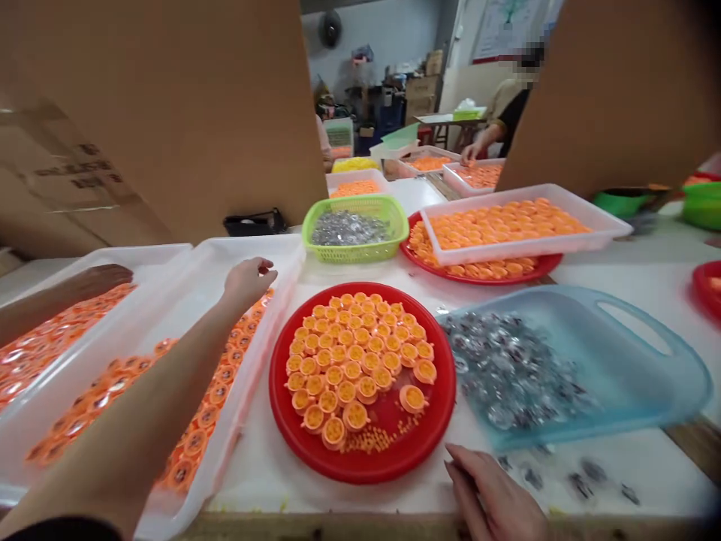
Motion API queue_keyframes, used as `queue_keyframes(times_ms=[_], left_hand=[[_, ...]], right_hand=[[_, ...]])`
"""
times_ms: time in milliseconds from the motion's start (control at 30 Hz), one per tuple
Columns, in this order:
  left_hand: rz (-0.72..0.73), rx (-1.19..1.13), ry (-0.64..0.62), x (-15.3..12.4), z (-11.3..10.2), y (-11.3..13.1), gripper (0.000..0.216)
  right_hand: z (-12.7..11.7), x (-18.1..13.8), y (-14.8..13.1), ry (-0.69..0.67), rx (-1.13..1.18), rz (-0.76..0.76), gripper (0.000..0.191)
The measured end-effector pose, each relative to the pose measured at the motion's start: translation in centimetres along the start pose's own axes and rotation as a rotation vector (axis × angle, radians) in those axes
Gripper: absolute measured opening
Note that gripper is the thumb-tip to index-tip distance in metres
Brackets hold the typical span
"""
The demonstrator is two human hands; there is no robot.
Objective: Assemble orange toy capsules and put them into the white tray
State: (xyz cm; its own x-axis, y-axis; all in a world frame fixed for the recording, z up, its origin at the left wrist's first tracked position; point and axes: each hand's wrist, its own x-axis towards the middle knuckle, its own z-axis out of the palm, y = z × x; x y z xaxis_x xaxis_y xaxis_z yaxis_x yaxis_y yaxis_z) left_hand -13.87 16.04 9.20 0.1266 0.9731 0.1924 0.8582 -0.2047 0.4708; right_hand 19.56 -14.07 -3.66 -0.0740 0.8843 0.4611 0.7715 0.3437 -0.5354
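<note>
My left hand (248, 284) is over the far end of a white tray (217, 285), its fingers curled together. Whether anything is between them I cannot make out. Orange round pieces with dark centres (209, 415) lie in that tray, partly behind my forearm. Near the table's front edge, my right hand (499, 497) has thumb and finger drawn close; anything held there is hidden. Just beyond it, a red round plate (394, 458) bears orange ring-shaped cups (352, 370) and tiny orange beads (372, 440). Clear and silvery small pieces (507, 368) are heaped on a blue translucent board (625, 361).
Another person's hand (104, 282) is over a second white tray (163, 255) at left. A green basket (356, 252) holds clear pieces. Behind, a white tray (611, 228) rests on another red plate (549, 269). Loose clear pieces (591, 472) lie front right. Cardboard panels (169, 98) stand behind.
</note>
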Motion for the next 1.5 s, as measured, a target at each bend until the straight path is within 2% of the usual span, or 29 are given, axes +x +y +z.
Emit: queue_keyframes(times_ms=[100,200,267,333,433,533,667,833,933,1067,1133,1233,1400,1500], left_hand=[[0.232,-0.005,-0.134,-4.0,1.2,5.0,0.016],[0.576,0.048,-0.356,-9.3,4.3,10.2,0.024],[0.716,0.155,-0.382,-12.1,6.9,12.7,0.032],[0.760,0.239,-0.361,-13.8,9.2,14.1,0.035],[0.757,0.281,-0.335,-14.7,11.4,14.6,0.027],[0.743,0.231,-0.327,-14.8,11.9,14.4,0.022],[0.694,0.077,-0.337,-15.1,10.8,14.3,0.022],[0.434,-0.128,-0.425,-16.0,9.8,14.3,0.017],[0.431,-0.129,-0.481,-16.4,9.7,14.1,0.014],[0.367,-0.238,-0.379,-16.4,9.4,14.2,0.022],[0.340,-0.244,-0.394,-16.1,9.2,14.2,0.024],[0.314,-0.253,-0.483,-15.8,9.0,14.3,0.022],[0.245,-0.394,-0.419,-15.6,8.5,14.0,0.025],[0.138,-0.576,-0.477,-15.7,8.6,13.6,0.022]], right_hand=[[-0.2,0.7,-0.9,0.025,0.005,-0.012,0.026],[-0.4,1.3,-1.6,0.052,0.068,0.015,0.021],[-0.9,1.4,-1.8,0.078,0.115,0.072,0.017],[-1.8,1.4,-1.7,0.113,0.130,0.153,0.013],[-3.4,1.3,-0.7,0.145,0.067,0.233,0.011],[-4.9,1.3,0.7,0.100,-0.052,0.232,0.015],[-6.1,2.1,2.1,0.044,-0.264,0.226,0.020],[-6.5,4.7,2.9,0.002,-0.488,0.127,0.020],[-6.6,6.2,3.4,-0.099,-0.594,0.099,0.019],[-7.0,7.5,3.9,-0.272,-0.730,0.142,0.018],[-7.3,8.0,4.3,-0.332,-0.772,0.167,0.013],[-7.4,8.6,4.8,-0.359,-0.780,0.178,0.012],[-7.3,8.9,5.1,-0.378,-0.789,0.186,0.011],[-7.2,8.7,5.0,-0.368,-0.792,0.198,0.011]])
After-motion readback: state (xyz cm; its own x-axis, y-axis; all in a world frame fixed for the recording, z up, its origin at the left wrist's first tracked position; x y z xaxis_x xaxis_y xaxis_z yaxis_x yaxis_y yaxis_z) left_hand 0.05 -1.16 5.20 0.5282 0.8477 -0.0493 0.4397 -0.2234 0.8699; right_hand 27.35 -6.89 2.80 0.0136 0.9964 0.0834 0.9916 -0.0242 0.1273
